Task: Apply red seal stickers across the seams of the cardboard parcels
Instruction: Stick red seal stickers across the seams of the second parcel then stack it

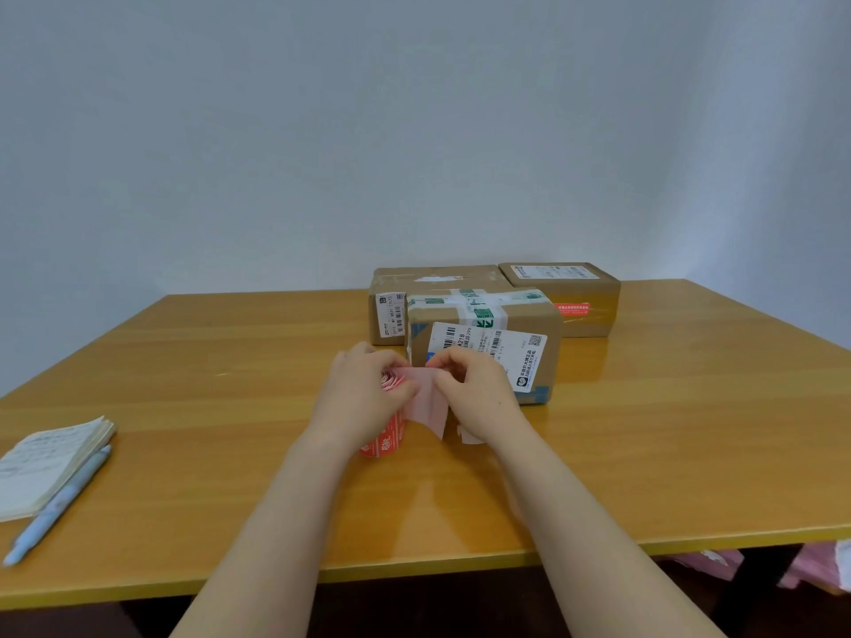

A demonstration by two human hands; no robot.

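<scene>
Wooden table [644,453] holds 3 parcels [488,343], grey wall [414,131] behind.

Red sticker roll [383,442] with white print, pale pink backing strip [430,402], brown cardboard parcels [529,320], green-and-white tape [483,310], honey-yellow wooden table [230,361], light blue pen [60,504]

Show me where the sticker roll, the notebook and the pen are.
sticker roll [384,442]: head view, on its red printed side below the left hand.
notebook [41,467]: head view, on its open top page.
pen [60,504]: head view, on its barrel's middle.
</scene>
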